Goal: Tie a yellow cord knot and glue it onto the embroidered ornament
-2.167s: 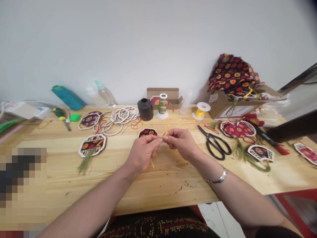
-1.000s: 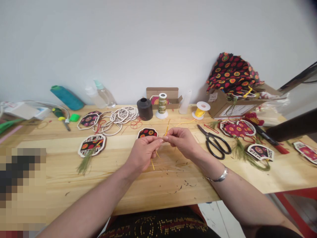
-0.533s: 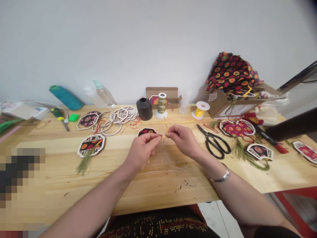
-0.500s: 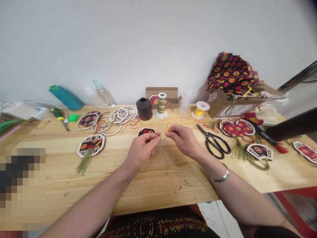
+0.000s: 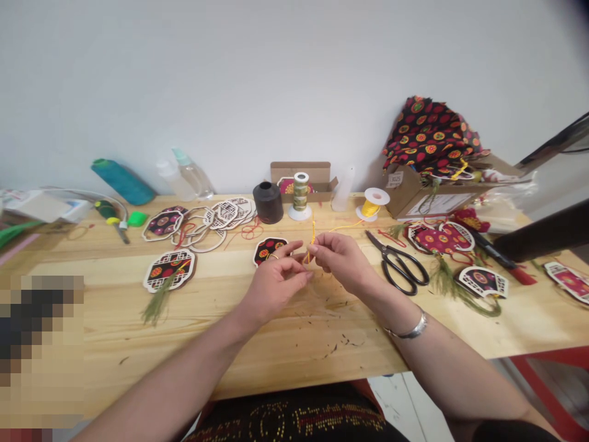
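A knotted yellow cord (image 5: 313, 232) stands up from the pinched fingertips of my right hand (image 5: 339, 258). Close to its left, my left hand (image 5: 280, 277) has its fingers parted, their tips beside the lower part of the cord; no firm grip shows there. Partly behind my left hand lies a black octagonal piece with red and yellow flowers and a pale rim (image 5: 268, 249). A yellow strand runs on the table toward a white spool of yellow cord (image 5: 370, 205).
Black-handled scissors (image 5: 399, 265) lie right of my right hand. Behind stand a black cone (image 5: 268, 202) and a gold thread spool (image 5: 300, 195). A tasselled ornament (image 5: 169, 271) lies left, a fabric-filled cardboard box (image 5: 439, 195) back right.
My left hand has opened its pinch and shifted right, nearer my right hand, uncovering more of the octagonal piece. The long yellow ends no longer hang visibly below the hands.
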Action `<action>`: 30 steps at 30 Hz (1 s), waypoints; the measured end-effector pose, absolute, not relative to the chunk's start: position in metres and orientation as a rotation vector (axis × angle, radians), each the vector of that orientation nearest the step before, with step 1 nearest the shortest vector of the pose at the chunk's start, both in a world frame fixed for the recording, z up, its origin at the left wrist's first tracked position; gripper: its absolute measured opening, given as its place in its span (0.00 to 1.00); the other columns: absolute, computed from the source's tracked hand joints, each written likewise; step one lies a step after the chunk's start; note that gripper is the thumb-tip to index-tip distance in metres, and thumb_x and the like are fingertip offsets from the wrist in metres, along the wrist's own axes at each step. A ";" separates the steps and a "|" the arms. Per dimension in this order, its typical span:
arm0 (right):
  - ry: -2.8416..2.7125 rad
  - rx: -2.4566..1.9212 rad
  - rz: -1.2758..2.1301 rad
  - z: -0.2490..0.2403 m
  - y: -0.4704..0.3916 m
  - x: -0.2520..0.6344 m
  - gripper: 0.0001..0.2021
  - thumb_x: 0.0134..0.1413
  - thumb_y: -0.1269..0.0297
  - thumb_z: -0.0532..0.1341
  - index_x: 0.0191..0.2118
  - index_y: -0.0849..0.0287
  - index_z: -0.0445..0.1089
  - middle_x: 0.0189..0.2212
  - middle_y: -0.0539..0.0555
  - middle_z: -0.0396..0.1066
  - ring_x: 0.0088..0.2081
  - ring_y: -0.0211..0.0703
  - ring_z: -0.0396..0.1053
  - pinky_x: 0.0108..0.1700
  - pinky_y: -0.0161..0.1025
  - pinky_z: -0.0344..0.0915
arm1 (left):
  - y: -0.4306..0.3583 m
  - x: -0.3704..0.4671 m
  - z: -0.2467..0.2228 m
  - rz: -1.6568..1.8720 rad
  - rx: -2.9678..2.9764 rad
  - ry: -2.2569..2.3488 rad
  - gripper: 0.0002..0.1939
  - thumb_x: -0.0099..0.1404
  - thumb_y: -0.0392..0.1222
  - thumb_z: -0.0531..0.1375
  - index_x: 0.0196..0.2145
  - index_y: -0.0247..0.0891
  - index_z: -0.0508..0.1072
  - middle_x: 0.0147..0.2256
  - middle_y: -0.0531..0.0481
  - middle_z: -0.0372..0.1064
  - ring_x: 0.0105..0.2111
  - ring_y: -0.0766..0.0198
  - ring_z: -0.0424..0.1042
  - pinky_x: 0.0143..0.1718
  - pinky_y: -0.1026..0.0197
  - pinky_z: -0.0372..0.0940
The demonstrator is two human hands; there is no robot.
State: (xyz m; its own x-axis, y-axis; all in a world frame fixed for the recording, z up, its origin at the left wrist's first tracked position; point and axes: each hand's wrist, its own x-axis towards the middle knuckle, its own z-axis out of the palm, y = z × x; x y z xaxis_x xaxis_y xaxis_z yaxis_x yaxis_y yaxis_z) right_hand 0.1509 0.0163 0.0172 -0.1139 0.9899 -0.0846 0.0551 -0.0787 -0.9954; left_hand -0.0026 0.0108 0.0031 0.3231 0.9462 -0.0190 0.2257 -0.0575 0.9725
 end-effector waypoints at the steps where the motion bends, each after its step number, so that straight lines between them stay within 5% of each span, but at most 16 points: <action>1: -1.237 -1.208 1.403 0.017 0.016 0.150 0.11 0.45 0.59 0.62 0.22 0.60 0.63 0.16 0.45 0.60 0.19 0.29 0.52 0.22 0.32 0.50 | 0.011 -0.002 0.003 0.859 1.541 1.113 0.06 0.51 0.39 0.63 0.19 0.37 0.72 0.50 0.42 0.65 0.55 0.53 0.59 0.53 0.50 0.55; 7: -1.130 -1.090 1.599 0.016 0.014 0.148 0.14 0.43 0.56 0.63 0.23 0.60 0.61 0.17 0.45 0.63 0.17 0.27 0.52 0.19 0.30 0.47 | 0.010 -0.002 0.004 0.861 1.544 1.082 0.05 0.52 0.38 0.63 0.21 0.37 0.72 0.42 0.42 0.69 0.52 0.54 0.63 0.50 0.54 0.59; 13: -1.265 -1.181 1.461 0.016 0.015 0.149 0.15 0.44 0.55 0.63 0.21 0.60 0.60 0.15 0.44 0.59 0.18 0.28 0.51 0.20 0.31 0.47 | 0.009 -0.004 0.008 0.893 1.119 0.890 0.11 0.53 0.37 0.61 0.36 0.37 0.66 0.37 0.49 0.69 0.32 0.64 0.72 0.39 0.56 0.65; 19: -1.403 -1.253 1.388 0.019 0.014 0.149 0.15 0.47 0.55 0.61 0.20 0.60 0.60 0.15 0.44 0.56 0.19 0.29 0.51 0.21 0.32 0.48 | 0.014 -0.009 0.004 0.920 1.089 0.878 0.15 0.56 0.38 0.59 0.43 0.36 0.67 0.38 0.46 0.70 0.32 0.64 0.71 0.38 0.57 0.65; 30: -1.455 -1.248 1.313 0.017 0.017 0.152 0.11 0.47 0.60 0.61 0.21 0.61 0.63 0.16 0.44 0.58 0.20 0.30 0.51 0.23 0.32 0.50 | 0.013 -0.007 0.013 0.846 1.451 1.121 0.07 0.57 0.40 0.59 0.33 0.35 0.75 0.29 0.49 0.72 0.31 0.64 0.69 0.35 0.62 0.63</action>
